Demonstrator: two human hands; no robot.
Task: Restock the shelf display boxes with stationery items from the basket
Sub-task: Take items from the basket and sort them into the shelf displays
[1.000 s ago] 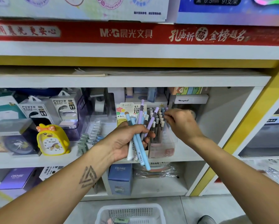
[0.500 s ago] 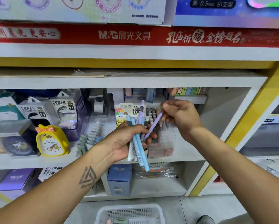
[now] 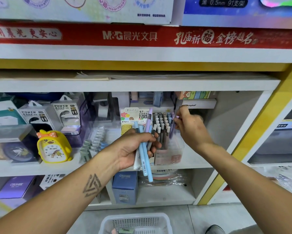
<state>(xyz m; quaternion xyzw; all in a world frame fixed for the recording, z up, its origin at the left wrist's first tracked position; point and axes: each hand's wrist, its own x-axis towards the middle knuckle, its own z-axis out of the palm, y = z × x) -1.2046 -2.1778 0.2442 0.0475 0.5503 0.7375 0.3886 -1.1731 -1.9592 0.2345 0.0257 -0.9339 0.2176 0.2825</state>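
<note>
From the head camera, the left hand (image 3: 133, 149) grips a bunch of pens (image 3: 144, 149), fingers curled round them. The right hand (image 3: 191, 127) pinches a purple pen (image 3: 172, 125) standing in the clear display box (image 3: 172, 156) on the shelf. The white basket (image 3: 136, 223) sits near, on the floor.

A white shelf unit (image 3: 133, 86) with yellow trim (image 3: 253, 132) stands on a pale grey tiled floor (image 3: 201, 217). A red banner strip (image 3: 142, 36) with white lettering runs along an upper shelf edge.
</note>
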